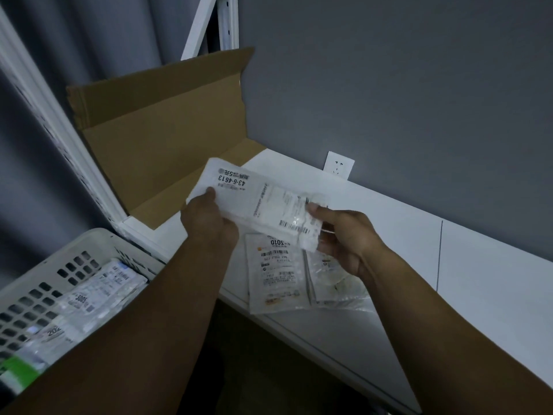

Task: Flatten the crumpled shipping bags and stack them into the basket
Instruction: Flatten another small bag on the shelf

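Two hands hold a white bag above the counter

The left hand (pixel 206 218) and right hand (pixel 344 238) each pinch an end of the bag (pixel 263 202), marked "43-6-4613". More bags (pixel 276 277) lie on the white counter (pixel 449 265); the basket (pixel 45 283) sits left.

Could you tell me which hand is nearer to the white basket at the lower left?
Left. The left hand grips the held bag's end on the basket's side; the right hand holds the far end.
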`<state>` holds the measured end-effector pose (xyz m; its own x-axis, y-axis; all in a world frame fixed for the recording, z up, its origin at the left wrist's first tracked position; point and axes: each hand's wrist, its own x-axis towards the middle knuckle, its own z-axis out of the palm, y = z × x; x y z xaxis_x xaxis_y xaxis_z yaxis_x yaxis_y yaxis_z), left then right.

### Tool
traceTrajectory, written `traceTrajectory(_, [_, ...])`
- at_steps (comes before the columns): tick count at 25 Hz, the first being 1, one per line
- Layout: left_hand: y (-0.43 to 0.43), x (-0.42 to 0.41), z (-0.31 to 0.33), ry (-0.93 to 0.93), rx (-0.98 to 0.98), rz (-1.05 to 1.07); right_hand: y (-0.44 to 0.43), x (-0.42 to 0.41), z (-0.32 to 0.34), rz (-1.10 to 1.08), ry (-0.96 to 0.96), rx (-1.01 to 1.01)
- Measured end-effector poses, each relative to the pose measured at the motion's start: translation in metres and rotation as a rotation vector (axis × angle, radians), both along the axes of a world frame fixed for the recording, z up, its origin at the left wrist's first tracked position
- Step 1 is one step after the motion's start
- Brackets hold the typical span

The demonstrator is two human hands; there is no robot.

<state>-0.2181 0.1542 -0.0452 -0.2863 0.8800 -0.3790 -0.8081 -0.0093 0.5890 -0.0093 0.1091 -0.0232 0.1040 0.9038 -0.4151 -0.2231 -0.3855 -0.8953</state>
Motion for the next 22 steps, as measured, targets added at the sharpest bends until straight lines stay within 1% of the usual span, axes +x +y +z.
traceTrajectory(1, [-0.001, -0.001, 0.001, -0.012, -0.020, -0.011, 0.001, -0.003, -0.003, -0.020, 0.064, 0.002])
traceTrajectory(3, [-0.006, 0.000, 0.008, 0.067, -0.128, -0.079, 0.003, -0.007, -0.006, -0.092, 0.089, 0.041])
traceTrajectory(4, [-0.008, 0.001, 0.009, 0.179, -0.207, -0.100, 0.005, -0.007, -0.005, -0.145, 0.075, 0.067])
traceTrajectory(5, [-0.010, 0.001, 0.011, 0.331, -0.279, -0.082, 0.007, -0.004, -0.006, -0.189, 0.057, 0.091])
traceTrajectory(6, [-0.012, -0.002, 0.012, 0.498, -0.290, -0.024, 0.009, -0.001, -0.005, -0.202, 0.032, 0.105])
traceTrajectory(7, [-0.011, -0.006, 0.011, 0.649, -0.241, 0.048, 0.011, 0.002, -0.005, -0.179, 0.005, 0.104])
traceTrajectory(8, [-0.011, -0.010, 0.011, 0.773, -0.150, 0.065, 0.012, 0.004, -0.005, -0.126, -0.022, 0.091])
traceTrajectory(9, [-0.010, -0.014, 0.009, 0.906, -0.041, 0.020, 0.013, 0.005, -0.005, -0.062, -0.036, 0.072])
traceTrajectory(10, [-0.012, -0.013, 0.011, 1.038, 0.040, -0.098, 0.013, 0.003, -0.005, -0.008, -0.033, 0.057])
traceTrajectory(11, [-0.013, -0.011, 0.012, 1.147, 0.068, -0.255, 0.014, 0.001, -0.005, 0.020, -0.016, 0.054])
traceTrajectory(12, [-0.013, -0.010, 0.014, 1.180, 0.046, -0.412, 0.015, -0.002, -0.005, 0.020, 0.004, 0.063])
traceTrajectory(13, [-0.014, -0.007, 0.016, 1.132, -0.004, -0.550, 0.016, -0.004, -0.005, 0.006, 0.026, 0.083])
traceTrajectory(14, [-0.013, -0.007, 0.016, 1.063, -0.069, -0.643, 0.018, -0.007, -0.006, -0.018, 0.050, 0.109])
traceTrajectory(16, [-0.016, -0.007, 0.009, 0.978, -0.149, -0.700, 0.026, -0.014, -0.013, -0.089, 0.069, 0.143])
traceTrajectory(17, [-0.018, -0.006, 0.002, 0.932, -0.171, -0.689, 0.030, -0.018, -0.020, -0.111, 0.004, 0.141])
traceTrajectory(18, [-0.022, -0.005, -0.006, 0.875, -0.194, -0.671, 0.032, -0.024, -0.026, -0.112, -0.169, 0.132])
traceTrajectory(19, [-0.025, -0.004, -0.016, 0.808, -0.217, -0.659, 0.033, -0.033, -0.034, -0.069, -0.438, 0.150])
traceTrajectory(20, [-0.029, -0.002, -0.026, 0.745, -0.235, -0.653, 0.030, -0.042, -0.044, 0.029, -0.718, 0.205])
traceTrajectory(21, [-0.033, 0.002, -0.034, 0.690, -0.255, -0.653, 0.024, -0.052, -0.055, 0.150, -0.956, 0.297])
traceTrajectory(22, [-0.035, 0.004, -0.043, 0.666, -0.271, -0.661, 0.019, -0.063, -0.066, 0.271, -1.118, 0.397])
